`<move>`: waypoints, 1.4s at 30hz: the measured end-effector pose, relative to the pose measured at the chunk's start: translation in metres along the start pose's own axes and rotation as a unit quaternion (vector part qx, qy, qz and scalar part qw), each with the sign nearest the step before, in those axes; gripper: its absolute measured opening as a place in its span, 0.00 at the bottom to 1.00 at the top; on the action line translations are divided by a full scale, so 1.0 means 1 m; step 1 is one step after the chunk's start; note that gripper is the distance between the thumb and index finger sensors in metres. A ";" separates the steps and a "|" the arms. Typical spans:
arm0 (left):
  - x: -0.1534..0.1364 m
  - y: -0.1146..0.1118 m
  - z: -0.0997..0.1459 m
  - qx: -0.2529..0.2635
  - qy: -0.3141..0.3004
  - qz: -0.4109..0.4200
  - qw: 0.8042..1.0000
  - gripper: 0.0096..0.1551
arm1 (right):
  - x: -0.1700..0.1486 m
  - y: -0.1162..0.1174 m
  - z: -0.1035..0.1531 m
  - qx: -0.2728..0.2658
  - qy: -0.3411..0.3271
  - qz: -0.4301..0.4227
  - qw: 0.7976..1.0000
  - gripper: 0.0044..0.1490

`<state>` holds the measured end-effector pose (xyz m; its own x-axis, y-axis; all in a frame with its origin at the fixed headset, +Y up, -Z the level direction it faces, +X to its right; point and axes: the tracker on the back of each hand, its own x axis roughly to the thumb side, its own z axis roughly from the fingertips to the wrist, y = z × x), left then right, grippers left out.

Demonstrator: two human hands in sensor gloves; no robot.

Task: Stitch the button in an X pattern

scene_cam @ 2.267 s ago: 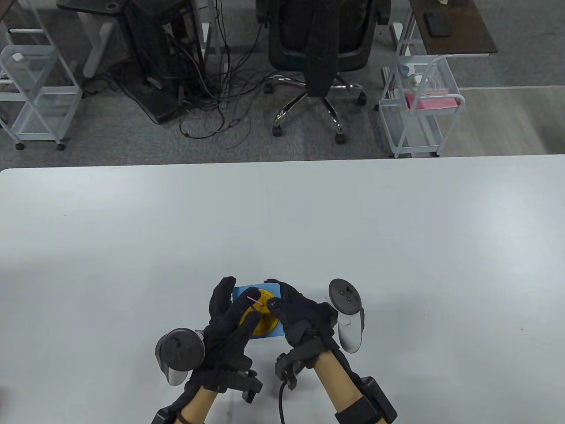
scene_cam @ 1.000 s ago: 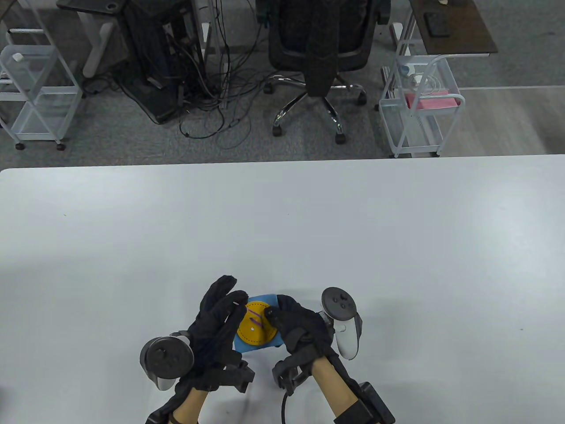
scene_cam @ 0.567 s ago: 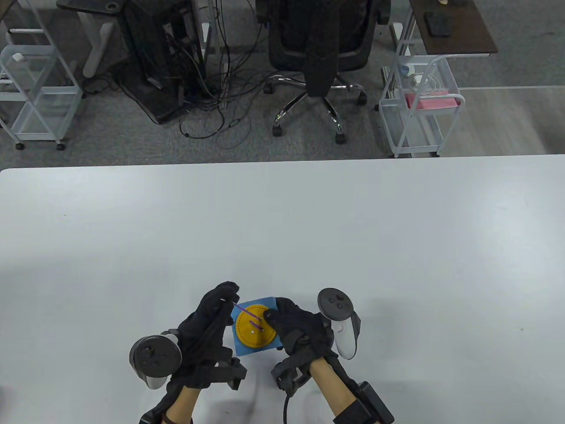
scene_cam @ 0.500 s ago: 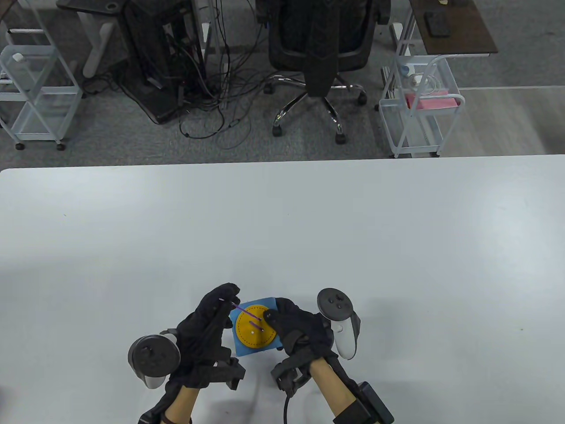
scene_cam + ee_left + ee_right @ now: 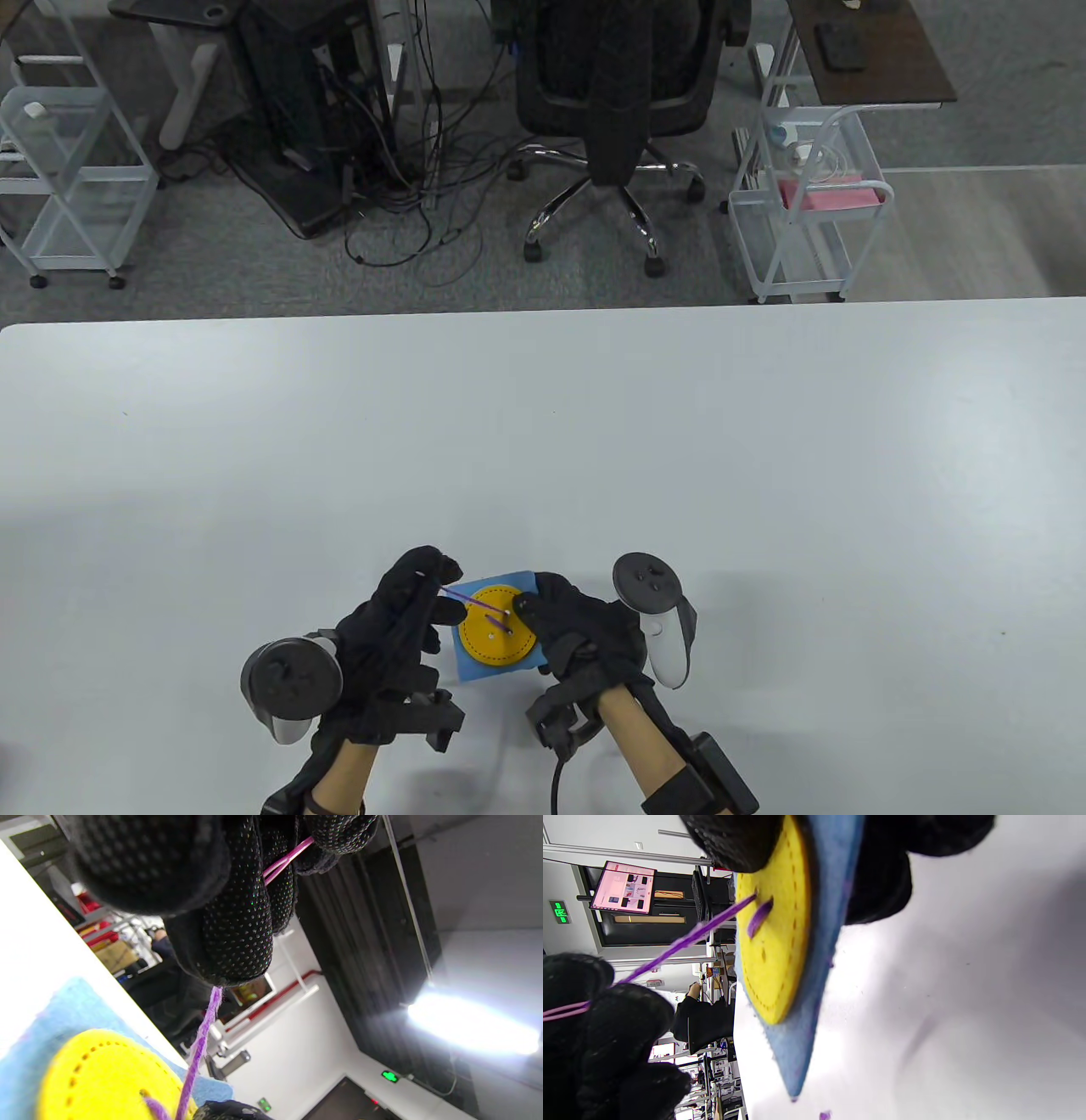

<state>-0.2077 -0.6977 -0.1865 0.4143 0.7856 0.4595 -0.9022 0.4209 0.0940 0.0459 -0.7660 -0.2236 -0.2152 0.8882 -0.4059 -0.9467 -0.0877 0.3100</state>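
A round yellow felt button (image 5: 496, 632) lies on a blue felt square (image 5: 472, 666), held above the table near its front edge. My right hand (image 5: 570, 628) grips the square's right side, thumb on the button's edge; the button also shows in the right wrist view (image 5: 772, 942). My left hand (image 5: 420, 598) pinches a pink plastic needle (image 5: 288, 857) at its fingertips (image 5: 237, 942). Purple yarn (image 5: 471, 601) runs taut from that pinch down into a hole in the button. One short purple stitch (image 5: 759, 916) lies on the button's face.
The white table (image 5: 594, 441) stretches wide beyond the hands. An office chair (image 5: 615, 110), wire carts (image 5: 806, 204) and cables stand on the floor behind its far edge.
My left hand has drawn the needle out and to the left, away from the button, pulling the yarn taut. The right hand has kept hold of the felt, which shifted slightly.
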 end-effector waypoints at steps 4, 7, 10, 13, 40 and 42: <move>0.000 0.001 -0.001 -0.016 -0.002 0.004 1.000 0.19 | 0.000 0.000 -0.001 0.001 0.001 -0.002 1.000 0.30; -0.001 0.001 -0.003 -0.034 -0.013 -0.007 0.999 0.20 | -0.001 -0.001 -0.001 0.001 0.001 -0.003 1.000 0.30; -0.001 0.002 -0.005 -0.062 -0.017 -0.036 0.997 0.19 | -0.001 -0.001 -0.001 0.002 -0.001 -0.006 1.000 0.30; 0.000 0.002 -0.005 -0.076 -0.026 -0.067 0.994 0.19 | 0.001 -0.001 0.000 0.003 -0.007 -0.006 1.000 0.29; 0.032 -0.043 0.011 -0.123 -0.222 -0.443 0.860 0.17 | 0.001 -0.003 0.001 -0.001 -0.018 -0.001 1.000 0.30; 0.034 -0.045 0.013 -0.122 -0.235 -0.446 0.855 0.17 | 0.001 -0.003 0.001 -0.001 -0.018 -0.002 1.000 0.30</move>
<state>-0.1545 -0.6958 -0.1637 0.7791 -0.1411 0.6108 -0.1776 0.8848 0.4309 0.0490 -0.7646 -0.2239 -0.2022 0.9045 -0.3756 -0.9483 -0.0850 0.3058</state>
